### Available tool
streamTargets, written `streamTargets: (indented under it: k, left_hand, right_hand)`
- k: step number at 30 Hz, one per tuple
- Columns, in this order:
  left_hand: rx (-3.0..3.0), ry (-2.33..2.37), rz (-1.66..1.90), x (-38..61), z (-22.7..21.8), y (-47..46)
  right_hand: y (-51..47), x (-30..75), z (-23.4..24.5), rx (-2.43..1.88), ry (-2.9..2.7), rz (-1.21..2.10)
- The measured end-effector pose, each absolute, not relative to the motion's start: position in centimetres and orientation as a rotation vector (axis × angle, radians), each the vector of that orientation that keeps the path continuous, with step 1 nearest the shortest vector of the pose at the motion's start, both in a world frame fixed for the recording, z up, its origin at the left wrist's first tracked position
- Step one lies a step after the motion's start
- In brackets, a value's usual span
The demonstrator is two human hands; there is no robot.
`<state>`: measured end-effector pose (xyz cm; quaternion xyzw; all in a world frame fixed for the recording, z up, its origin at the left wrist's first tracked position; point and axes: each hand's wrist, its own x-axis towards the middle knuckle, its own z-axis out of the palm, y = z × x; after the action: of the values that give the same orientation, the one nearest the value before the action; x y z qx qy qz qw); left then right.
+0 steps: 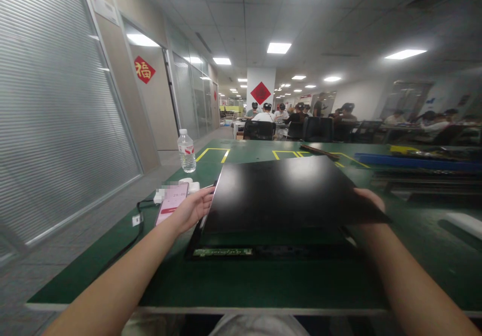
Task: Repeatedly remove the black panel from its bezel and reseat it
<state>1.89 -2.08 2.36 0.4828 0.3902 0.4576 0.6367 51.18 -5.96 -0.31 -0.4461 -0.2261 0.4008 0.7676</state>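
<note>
A large, thin, glossy black panel that looks like a display screen [278, 190] is held up at a tilt between my two hands. My left hand [194, 208] grips its left edge, the fingers partly behind it. On the right edge, my right hand [371, 200] is closed, with most of its fingers hidden by the panel. Under the panel a black frame [293, 252] lies on the green table [256, 286]. A green circuit board strip [222, 251] shows along the frame's near side.
Left of the panel lie a phone [173, 200] and a black cable [141, 225]. A water bottle [187, 151] stands behind them. Dark strips [433, 188], a blue bar [414, 161] and a white piece [465, 224] lie to the right. Several people sit at far tables.
</note>
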Motion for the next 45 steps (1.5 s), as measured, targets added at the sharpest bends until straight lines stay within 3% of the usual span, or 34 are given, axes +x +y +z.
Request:
streamTargets:
  k: [4,19,45]
  left_hand:
    - [1.194,0.853,1.087,2.0,2.5,-2.3]
    - [1.006,0.814,1.403,1.7,4.9,-3.2]
    - [1.098,0.785,1.391,1.7,3.9,-2.7]
  right_hand:
    - [-6.5,49.6,0.6,-1.058,-0.422,0.846]
    - [-6.7,46.8,-0.5,-1.091,-0.787,1.618]
    - [-6.5,47.4,0.5,-1.566,-0.860,1.037]
